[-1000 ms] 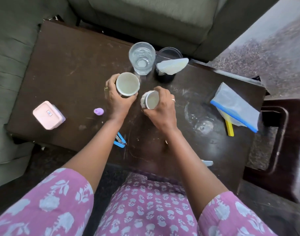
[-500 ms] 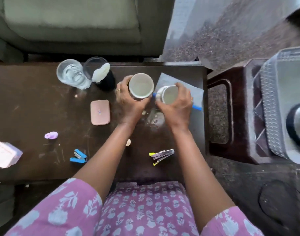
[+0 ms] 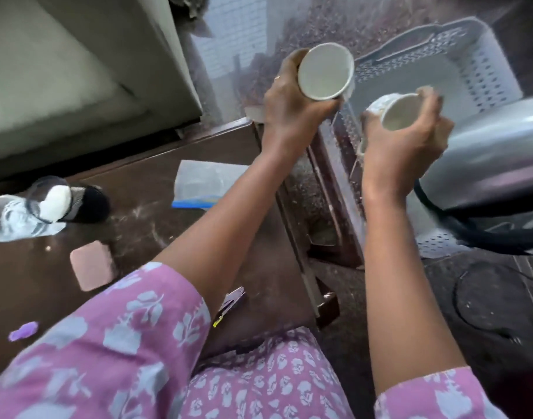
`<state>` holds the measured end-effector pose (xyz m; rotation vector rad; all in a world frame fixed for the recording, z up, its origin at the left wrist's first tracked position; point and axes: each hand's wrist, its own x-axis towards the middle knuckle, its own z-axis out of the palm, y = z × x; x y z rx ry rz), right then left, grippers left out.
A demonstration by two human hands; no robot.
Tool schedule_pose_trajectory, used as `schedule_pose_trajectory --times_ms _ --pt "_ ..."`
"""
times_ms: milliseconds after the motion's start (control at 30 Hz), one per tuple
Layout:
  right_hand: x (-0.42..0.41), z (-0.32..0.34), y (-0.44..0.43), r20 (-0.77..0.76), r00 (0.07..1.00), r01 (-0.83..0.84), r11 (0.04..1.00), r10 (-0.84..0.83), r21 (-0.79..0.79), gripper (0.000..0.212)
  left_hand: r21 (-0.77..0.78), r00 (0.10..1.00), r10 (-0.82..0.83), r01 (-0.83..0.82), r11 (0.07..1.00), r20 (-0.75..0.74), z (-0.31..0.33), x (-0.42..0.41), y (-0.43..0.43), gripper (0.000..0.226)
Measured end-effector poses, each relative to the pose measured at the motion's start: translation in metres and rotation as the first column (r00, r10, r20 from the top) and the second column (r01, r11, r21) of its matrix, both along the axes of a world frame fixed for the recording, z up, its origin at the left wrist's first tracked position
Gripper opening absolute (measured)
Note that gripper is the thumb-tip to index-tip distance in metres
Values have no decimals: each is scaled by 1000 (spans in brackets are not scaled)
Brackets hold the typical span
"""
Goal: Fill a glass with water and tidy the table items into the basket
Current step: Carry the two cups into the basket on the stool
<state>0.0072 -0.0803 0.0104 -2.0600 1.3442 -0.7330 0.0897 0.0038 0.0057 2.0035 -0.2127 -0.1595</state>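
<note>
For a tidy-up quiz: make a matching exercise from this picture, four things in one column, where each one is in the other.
Things:
1. larger white cup
2. smaller white cup
3. glass of water
4. pink case

Places:
A. gripped in the right hand
B. lying flat on the table
C. gripped in the left hand
D. standing beside the dark holder

Pairs: 1-C, 2-A, 3-D, 4-B

Right of the dark brown wooden table [image 3: 156,164], a pale perforated plastic basket [image 3: 486,65] is set. A large white ceramic cup [image 3: 324,72] and a small white ceramic cup [image 3: 399,111] are held past the table's right end, over the basket's table-side rim. A clear water glass [image 3: 14,219] is stood at the table's left end.
</note>
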Motion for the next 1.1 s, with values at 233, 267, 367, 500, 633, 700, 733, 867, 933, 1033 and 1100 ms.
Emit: schedule_pose_trajectory --times_ms 233,267,367,500,633,700,733,867,933,1033,1100 --pt "8 -15 -61 -193 981 34 997 -19 75 54 137 958 -269 280 950 -94 -6 11 -91 72" --pt "10 -18 -65 -211 977 43 994 -22 97 54 161 952 -285 300 940 -115 -9 13 -99 72" --pt "16 -28 -73 -292 956 33 988 13 149 59 228 948 -283 310 923 -143 -23 20 -119 73" --pt "27 -44 -81 -316 949 49 981 14 189 57 293 943 -299 331 897 -148 -40 21 -135 68" --pt "37 -56 -90 -340 940 72 980 -5 186 45 310 942 -292 331 891 -165 -53 19 -146 66" --pt "41 -61 -94 -363 931 101 983 -40 152 43 317 943 -288 327 890 -164 -56 20 -150 69" --pt "43 -63 -96 -376 925 111 985 -55 131 44 322 943 -290 328 888 -163 -57 20 -151 70" --pt "43 -70 -98 -366 927 132 986 -85 105 49 356 924 -344 382 853 -169 -55 21 -153 71" --pt "41 -72 -92 -284 953 145 983 -109 110 51 393 912 -370 411 823 -179 -54 20 -151 75" --pt "35 -73 -74 -198 970 150 988 -142 23 46 443 916 -322 399 803 -241 -47 15 -145 76" --pt "27 -69 -59 -129 978 153 983 -165 -97 37 469 935 -224 334 817 -276 -41 10 -140 51"
